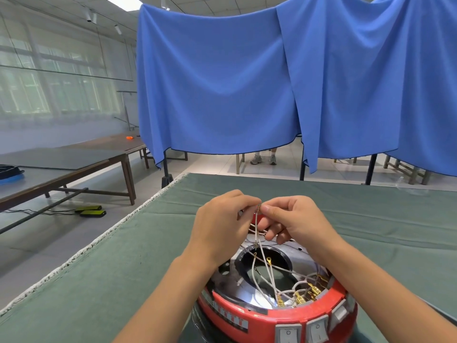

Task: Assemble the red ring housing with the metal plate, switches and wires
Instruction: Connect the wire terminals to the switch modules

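Note:
The red ring housing (262,315) sits on the green table near the bottom edge of the head view, with grey rocker switches (316,330) set in its front wall. Inside lies the metal plate (230,280) with a round central hole. White wires (269,276) with brass terminals (312,292) cross the hole and bunch at the right. Above the housing's far side, my left hand (220,224) and my right hand (294,219) meet fingertip to fingertip, both pinching the raised end of a thin white wire (257,226).
The green cloth table (123,268) spreads left and far from the housing; its fringed left edge drops to the floor. Blue curtains (222,82) hang behind. Brown tables (74,164) stand at left, and a person's shoes (263,159) show under the curtain.

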A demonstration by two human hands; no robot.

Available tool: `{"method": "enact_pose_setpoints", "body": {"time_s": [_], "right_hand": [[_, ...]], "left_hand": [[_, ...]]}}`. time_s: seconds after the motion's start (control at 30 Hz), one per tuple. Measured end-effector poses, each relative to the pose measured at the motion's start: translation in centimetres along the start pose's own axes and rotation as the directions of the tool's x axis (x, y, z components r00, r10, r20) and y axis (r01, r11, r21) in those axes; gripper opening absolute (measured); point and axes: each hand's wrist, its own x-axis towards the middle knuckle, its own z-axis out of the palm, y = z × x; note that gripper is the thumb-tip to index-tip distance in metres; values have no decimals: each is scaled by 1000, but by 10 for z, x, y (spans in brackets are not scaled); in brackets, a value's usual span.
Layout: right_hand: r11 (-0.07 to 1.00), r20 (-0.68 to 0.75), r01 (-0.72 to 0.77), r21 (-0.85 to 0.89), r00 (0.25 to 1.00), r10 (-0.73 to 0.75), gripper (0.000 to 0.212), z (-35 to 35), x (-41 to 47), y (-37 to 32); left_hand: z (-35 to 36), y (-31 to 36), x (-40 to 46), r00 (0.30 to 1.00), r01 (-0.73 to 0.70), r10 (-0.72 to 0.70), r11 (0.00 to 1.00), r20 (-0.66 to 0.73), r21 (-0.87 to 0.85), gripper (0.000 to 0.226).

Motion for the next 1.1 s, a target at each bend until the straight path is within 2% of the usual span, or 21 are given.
{"method": "enact_pose_setpoints", "body": {"time_s": [0.3,0.73,1.1], "right_hand": [[1000,19,-17,-14,1000,17,17,-1,0,0],[1000,19,5,2,1000,-5,18,-1,-2,-2],[971,-2,125,-203,992,-128,13,3,-5,-2]], "left_hand": [[1,-4,0,999,-35,35,999,14,-8,12],[1,-7,0,998,50,-45,991,37,-127,12],[-2,-8,1,982,191,-181,941,60,-278,8]]}}
